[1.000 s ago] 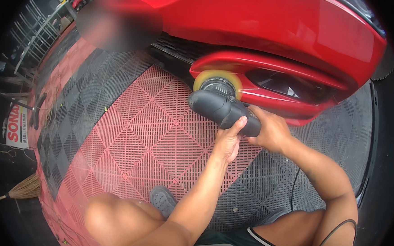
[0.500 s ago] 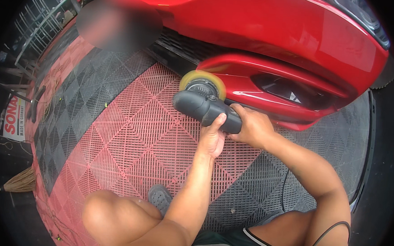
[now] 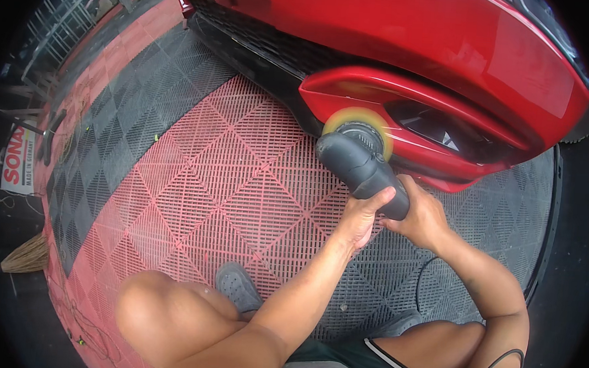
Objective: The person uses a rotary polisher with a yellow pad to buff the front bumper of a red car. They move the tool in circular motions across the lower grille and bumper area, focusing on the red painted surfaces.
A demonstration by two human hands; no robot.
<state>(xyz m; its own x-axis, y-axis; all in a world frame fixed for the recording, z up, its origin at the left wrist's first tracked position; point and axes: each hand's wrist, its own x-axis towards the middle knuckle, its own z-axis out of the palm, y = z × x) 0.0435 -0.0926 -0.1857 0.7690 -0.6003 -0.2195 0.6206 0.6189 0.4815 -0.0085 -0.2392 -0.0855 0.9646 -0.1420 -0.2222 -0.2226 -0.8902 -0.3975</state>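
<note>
The black polisher (image 3: 360,164), yellow pad (image 3: 357,113) at the red bumper (image 3: 410,56), should handle as stiff and front-heavy; hold it by the rear housing (image 3: 395,206), clear of the pad; left hand (image 3: 361,223) and right hand (image 3: 425,215) both clasp that end.

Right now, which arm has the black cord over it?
The right arm: the black cord curves across it, near the bottom edge of the picture. The left arm has no cord showing on it.

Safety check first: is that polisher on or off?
Apparently on: the yellow pad looks blurred, while the black polisher body looks sharp.
</note>
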